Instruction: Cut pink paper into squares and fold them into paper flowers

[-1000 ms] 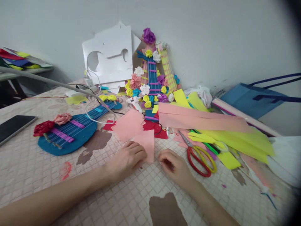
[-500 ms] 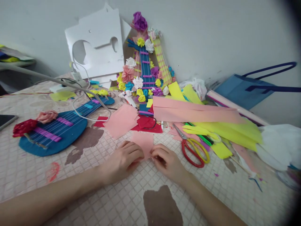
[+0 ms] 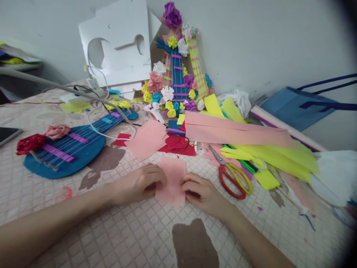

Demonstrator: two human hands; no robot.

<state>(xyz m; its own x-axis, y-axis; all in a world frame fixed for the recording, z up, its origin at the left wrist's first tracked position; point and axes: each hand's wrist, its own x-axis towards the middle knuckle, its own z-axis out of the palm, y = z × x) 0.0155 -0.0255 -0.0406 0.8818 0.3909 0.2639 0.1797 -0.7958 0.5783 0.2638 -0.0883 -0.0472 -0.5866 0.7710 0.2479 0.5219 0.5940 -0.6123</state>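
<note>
A pink rectangle of crepe paper [image 3: 171,184] lies between my hands, on or just above the tabletop. My left hand [image 3: 143,182] has its fingers curled over the sheet's left edge, the thumb hidden. At the right edge, my right hand [image 3: 202,193] pinches the same sheet between thumb and fingers. Behind it lies a stack of pink paper squares [image 3: 146,139] beside red paper pieces [image 3: 178,143]. Scissors with one red and one yellow handle [image 3: 232,178] rest to the right of my right hand.
A blue paper guitar [image 3: 67,149] with paper roses lies at left, a white cable [image 3: 122,111] crossing its neck. Flower-covered guitars [image 3: 178,74] lean on the wall behind a glue gun [image 3: 154,111]. Pink [image 3: 237,130] and yellow strips [image 3: 292,160] spread rightward. A blue bag [image 3: 297,106] stands at back right.
The pink sheet has come nearer and now shows its full length between my hands. My hands have moved slightly apart, onto its side edges. The camera view has shifted a little.
</note>
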